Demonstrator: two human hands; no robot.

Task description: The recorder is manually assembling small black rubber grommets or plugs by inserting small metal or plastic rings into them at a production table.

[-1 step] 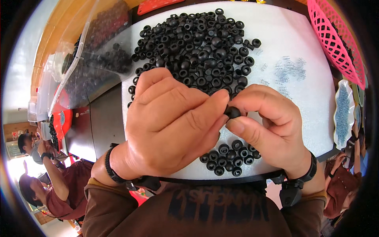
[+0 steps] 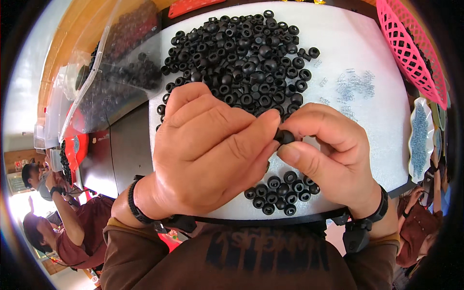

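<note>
Between the thumb and forefinger of my right hand is a small round black part, its domed side showing. My left hand is closed, back upward, with its fingertips against the same part from the left. What else lies inside its fingers is hidden. Behind my hands spreads a large pile of loose black ring-shaped parts, many with a hole in the middle. A smaller group of similar parts sits near the front edge, between my wrists. All rest on a white foam sheet.
A pink lattice basket holding dark parts stands at the far right. Below it is a white scalloped dish of small grey-blue pieces. Clear plastic containers and a red tray occupy the left. Other people sit on both sides.
</note>
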